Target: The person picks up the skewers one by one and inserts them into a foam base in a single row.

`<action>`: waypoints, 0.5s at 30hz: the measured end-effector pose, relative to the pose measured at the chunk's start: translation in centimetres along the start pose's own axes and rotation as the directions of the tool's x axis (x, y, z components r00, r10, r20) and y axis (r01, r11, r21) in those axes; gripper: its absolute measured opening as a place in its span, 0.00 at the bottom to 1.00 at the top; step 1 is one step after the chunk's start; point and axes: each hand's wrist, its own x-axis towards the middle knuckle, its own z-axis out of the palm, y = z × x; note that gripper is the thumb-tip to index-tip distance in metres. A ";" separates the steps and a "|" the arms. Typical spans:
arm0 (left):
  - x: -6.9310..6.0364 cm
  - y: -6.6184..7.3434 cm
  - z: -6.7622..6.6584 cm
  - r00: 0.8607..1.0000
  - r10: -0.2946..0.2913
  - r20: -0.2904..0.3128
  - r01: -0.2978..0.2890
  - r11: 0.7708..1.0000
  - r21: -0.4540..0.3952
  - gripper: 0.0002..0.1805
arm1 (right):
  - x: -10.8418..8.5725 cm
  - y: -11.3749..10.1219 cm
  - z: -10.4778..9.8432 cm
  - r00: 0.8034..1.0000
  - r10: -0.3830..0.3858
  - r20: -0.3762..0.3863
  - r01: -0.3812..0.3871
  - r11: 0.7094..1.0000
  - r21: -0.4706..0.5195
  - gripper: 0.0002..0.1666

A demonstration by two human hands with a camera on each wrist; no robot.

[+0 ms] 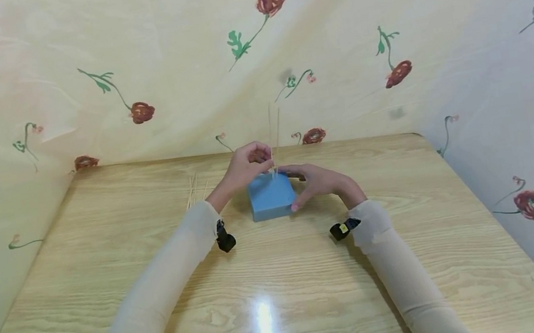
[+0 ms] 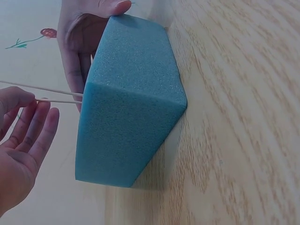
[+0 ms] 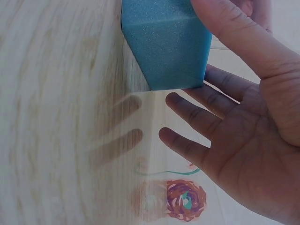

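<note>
A blue foam block [image 1: 272,196] lies flat on the wooden table in the head view. Two thin wooden skewers [image 1: 278,130] rise from the back part of its top. My left hand [image 1: 246,165] pinches one skewer [image 2: 58,101] low down between thumb and finger, close to the foam, with the other fingers spread. Beside it in the left wrist view the second skewer [image 2: 40,87] runs free of the fingers. My right hand [image 1: 320,180] holds the block from the right, thumb at the front corner and index finger toward the back; its lower fingers extend past the foam.
Several loose skewers [image 1: 192,191] lie left of the block, partly hidden by the left forearm. The wooden table [image 1: 293,267] meets a flowered cloth [image 1: 189,74] at the back and sides. A bright reflection shows near the front.
</note>
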 end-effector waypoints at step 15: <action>0.0 -0.6 -0.2 1.000 0.020 -0.011 -0.020 0.999 -0.039 0.10 | -0.1 -0.1 0.0 1.000 0.006 0.004 -0.006 1.000 -0.002 0.65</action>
